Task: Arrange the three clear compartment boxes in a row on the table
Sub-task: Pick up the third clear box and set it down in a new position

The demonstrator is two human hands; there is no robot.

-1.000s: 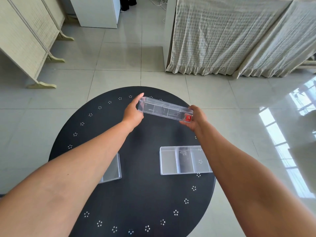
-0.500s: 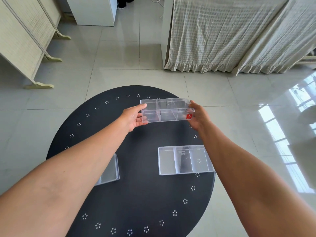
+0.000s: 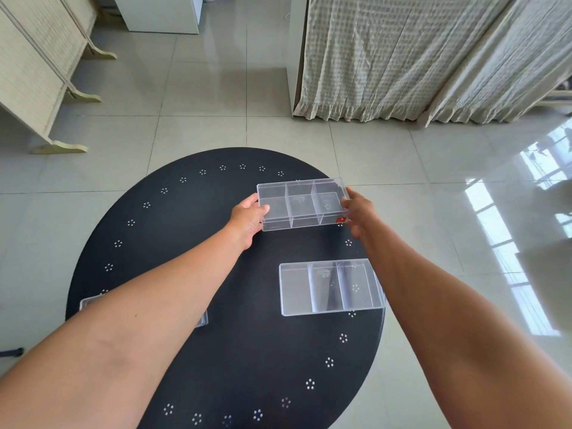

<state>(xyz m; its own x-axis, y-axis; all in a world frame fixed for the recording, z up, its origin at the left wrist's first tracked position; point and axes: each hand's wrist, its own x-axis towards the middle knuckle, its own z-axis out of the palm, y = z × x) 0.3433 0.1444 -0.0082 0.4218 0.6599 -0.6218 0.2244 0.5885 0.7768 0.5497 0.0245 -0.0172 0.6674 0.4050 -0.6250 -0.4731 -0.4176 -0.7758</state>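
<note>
Over the far right part of the round black table [image 3: 192, 230] I hold a clear three-compartment box [image 3: 301, 204] with a small red sticker at its near right corner. My left hand [image 3: 247, 219] grips its left end and my right hand [image 3: 359, 213] grips its right end. Its open top faces up and it looks level. A second clear compartment box [image 3: 329, 286] lies flat on the table's right side, nearer to me. The third clear box [image 3: 202, 318] sits at the left, almost wholly hidden under my left forearm.
The table has a ring of small white dot clusters near its rim. Tiled floor surrounds it. A cream folding screen [image 3: 34, 72] stands at the far left, a white cabinet [image 3: 161, 13] at the back, and checked curtains [image 3: 402, 57] hang at the back right.
The box in my hands has turned from tilted on edge to open side up and has come lower and slightly nearer. Both hands kept their hold on its ends.
</note>
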